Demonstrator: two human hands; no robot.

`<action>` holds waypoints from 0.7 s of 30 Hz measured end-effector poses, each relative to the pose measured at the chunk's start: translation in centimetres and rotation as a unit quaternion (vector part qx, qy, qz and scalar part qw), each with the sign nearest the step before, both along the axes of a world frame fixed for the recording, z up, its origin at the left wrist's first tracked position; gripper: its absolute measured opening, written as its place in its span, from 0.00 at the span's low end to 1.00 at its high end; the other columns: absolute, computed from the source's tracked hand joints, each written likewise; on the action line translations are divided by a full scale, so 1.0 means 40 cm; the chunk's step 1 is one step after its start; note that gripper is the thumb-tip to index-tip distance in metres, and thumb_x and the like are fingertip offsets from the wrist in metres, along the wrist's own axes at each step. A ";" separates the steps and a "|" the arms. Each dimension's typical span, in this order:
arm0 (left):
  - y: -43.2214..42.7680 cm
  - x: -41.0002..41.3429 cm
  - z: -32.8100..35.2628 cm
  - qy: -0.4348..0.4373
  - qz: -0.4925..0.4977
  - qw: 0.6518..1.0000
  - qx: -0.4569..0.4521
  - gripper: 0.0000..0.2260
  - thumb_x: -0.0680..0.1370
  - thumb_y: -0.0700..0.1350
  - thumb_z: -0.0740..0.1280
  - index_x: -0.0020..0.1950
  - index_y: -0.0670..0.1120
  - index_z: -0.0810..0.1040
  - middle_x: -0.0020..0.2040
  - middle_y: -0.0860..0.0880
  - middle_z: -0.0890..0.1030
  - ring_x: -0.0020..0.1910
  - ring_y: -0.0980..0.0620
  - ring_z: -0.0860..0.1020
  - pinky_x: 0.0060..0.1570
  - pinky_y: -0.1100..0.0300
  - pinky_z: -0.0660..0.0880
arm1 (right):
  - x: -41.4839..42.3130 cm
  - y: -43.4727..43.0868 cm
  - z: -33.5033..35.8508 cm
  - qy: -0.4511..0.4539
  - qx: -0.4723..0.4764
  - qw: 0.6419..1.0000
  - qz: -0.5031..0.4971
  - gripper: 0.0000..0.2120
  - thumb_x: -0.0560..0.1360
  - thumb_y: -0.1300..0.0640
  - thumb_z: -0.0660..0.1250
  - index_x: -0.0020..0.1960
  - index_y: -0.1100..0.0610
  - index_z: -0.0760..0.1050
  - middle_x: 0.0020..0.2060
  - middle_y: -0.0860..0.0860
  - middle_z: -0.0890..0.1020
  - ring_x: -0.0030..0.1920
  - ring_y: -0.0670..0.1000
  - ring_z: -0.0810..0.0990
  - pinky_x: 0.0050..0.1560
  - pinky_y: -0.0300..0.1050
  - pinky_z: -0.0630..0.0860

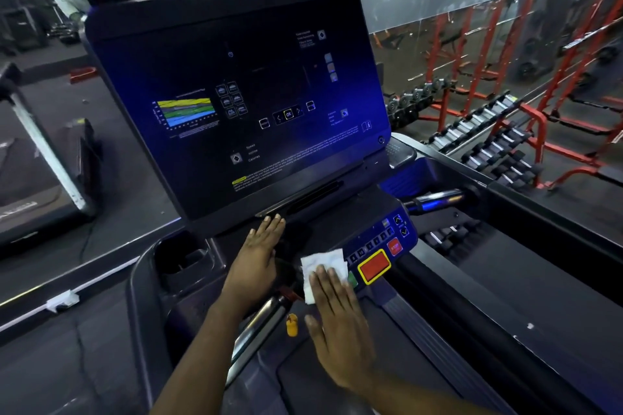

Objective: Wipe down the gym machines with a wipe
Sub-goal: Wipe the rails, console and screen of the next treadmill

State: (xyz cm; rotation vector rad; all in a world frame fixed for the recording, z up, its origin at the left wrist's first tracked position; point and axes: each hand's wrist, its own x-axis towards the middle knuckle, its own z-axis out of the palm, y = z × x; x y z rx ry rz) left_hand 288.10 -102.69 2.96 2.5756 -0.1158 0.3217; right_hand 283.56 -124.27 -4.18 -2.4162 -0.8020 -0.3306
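Two hands: both bare, laid palm down on the treadmill console (354, 209) below the screen (236, 94).
Cup holder (182, 259): a deep recess below and left of the screen; too dark inside to tell what it holds.
Dumbbell rack (534, 123): a red frame right of the screen, carrying rows of dumbbells (488, 145).
Left hand (256, 259): fingers straight and together, tips just under the screen's lower edge, holding nothing.
Right hand (337, 323): fingers straight, thumb spread, pressing flat on the wipe.
Wipe (320, 261): white and creased, on the console below the screen, partly under the right fingertips, just beside the red button (374, 266).
Writing: "OK" on a screen key (288, 114); "STOP" on the small red key (395, 247) below and right of the screen; other text too small to read.
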 end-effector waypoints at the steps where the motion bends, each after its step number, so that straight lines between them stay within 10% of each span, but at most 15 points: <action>1: -0.005 -0.019 -0.013 0.005 0.006 1.000 -0.006 0.30 0.79 0.32 0.56 0.81 0.46 0.61 0.79 0.55 0.56 0.80 0.57 0.50 0.79 0.56 0.46 | 0.015 0.013 0.015 0.002 0.005 1.000 -0.009 0.31 0.84 0.48 0.56 0.83 0.53 0.49 0.82 0.48 0.49 0.82 0.50 0.48 0.80 0.51 0.47; 13: -0.094 -0.164 -0.052 0.104 0.042 0.990 -0.082 0.28 0.83 0.36 0.61 0.82 0.48 0.56 0.77 0.58 0.58 0.77 0.58 0.60 0.67 0.80 0.52 | 0.004 -0.012 -0.001 0.048 0.025 0.998 -0.010 0.31 0.84 0.46 0.53 0.83 0.54 0.47 0.82 0.47 0.47 0.82 0.47 0.43 0.80 0.52 0.50; 21: -0.084 -0.156 -0.048 0.103 0.046 0.993 -0.044 0.29 0.81 0.36 0.63 0.81 0.46 0.59 0.80 0.52 0.61 0.78 0.56 0.61 0.70 0.76 0.52 | -0.044 -0.007 0.001 0.063 0.036 0.997 -0.004 0.32 0.84 0.45 0.51 0.83 0.55 0.46 0.82 0.47 0.45 0.81 0.45 0.40 0.80 0.48 0.45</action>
